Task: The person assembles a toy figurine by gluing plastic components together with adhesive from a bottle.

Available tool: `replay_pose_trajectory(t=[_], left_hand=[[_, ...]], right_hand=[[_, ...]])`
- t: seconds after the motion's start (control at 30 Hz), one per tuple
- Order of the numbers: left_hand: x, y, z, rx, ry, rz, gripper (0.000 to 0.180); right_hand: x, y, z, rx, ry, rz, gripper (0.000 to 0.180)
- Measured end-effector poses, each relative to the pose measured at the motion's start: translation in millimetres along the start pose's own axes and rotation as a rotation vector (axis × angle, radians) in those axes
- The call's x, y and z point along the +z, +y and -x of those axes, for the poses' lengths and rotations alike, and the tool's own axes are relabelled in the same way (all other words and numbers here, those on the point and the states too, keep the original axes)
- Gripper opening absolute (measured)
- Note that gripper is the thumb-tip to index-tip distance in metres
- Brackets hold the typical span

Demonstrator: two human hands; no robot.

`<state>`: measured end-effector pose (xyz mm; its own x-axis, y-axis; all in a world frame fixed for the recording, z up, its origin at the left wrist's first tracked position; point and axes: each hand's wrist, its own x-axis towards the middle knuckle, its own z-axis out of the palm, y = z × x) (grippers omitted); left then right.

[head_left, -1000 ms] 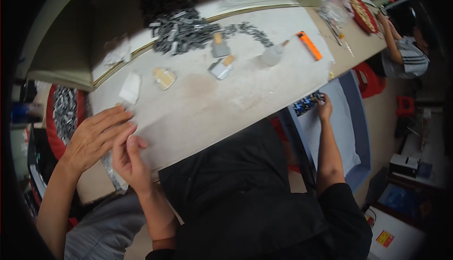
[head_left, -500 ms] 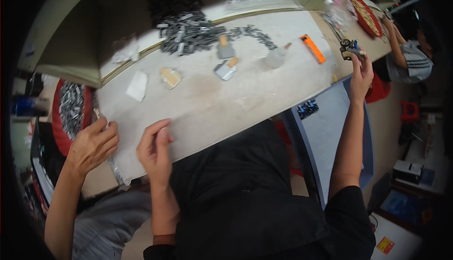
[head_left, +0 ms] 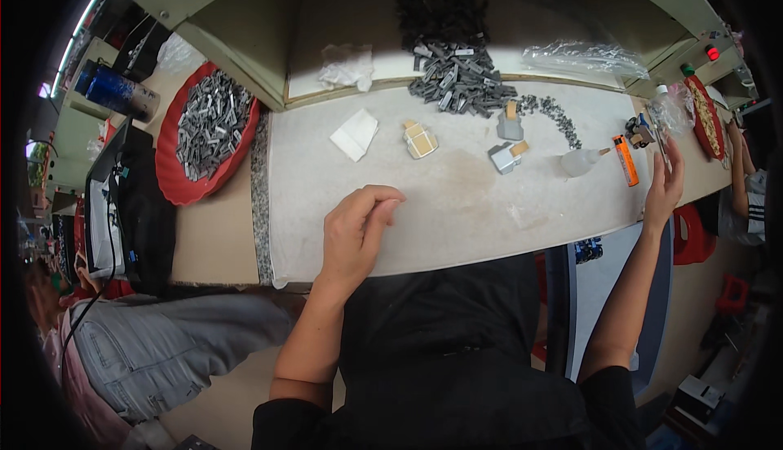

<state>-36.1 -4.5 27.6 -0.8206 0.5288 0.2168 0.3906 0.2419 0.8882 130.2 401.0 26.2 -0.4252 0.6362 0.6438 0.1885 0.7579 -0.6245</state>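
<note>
My left hand [head_left: 356,230] hovers over the near edge of the white work surface [head_left: 326,205]. Its fingers are curled in, the thumb close to the forefinger, and nothing shows between the tips. On the right, my right hand [head_left: 666,182] reaches past the surface's corner, thumb and fingers around thin tweezers [head_left: 660,141]. Beside those fingers sits a cluster of small black parts [head_left: 638,132]. An orange stick-shaped pack [head_left: 625,161] lies just left of it, along with a translucent dropper bottle [head_left: 578,162]. Two grey blocks with tan tabs, one a grey metal piece [head_left: 505,157], lie mid-surface.
At the back are a heap of grey parts [head_left: 458,81] and a trail of tiny pieces [head_left: 556,113]. A tan-topped block [head_left: 422,139] and white paper [head_left: 355,134] lie left. Red trays [head_left: 170,174] stand on both sides. A blue-grey tray [head_left: 624,258] is below my right arm.
The view has swung left. My right hand has come off the black cluster and is now at the tweezers. Another person's hand, formerly at the table's left edge, has gone from there.
</note>
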Motion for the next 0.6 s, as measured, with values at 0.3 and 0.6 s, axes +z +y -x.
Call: replay_pose_trajectory(t=[0.3,0.6], left_hand=[[-18,-4,19,-0.213,0.146,0.089,0.026],[-48,-6,2,0.166,0.339,-0.175,0.021]], right_hand=[[43,-24,13,0.155,-0.028,-0.182,0.019],[5,-26,44,0.072,0.164,-0.195,0.023]])
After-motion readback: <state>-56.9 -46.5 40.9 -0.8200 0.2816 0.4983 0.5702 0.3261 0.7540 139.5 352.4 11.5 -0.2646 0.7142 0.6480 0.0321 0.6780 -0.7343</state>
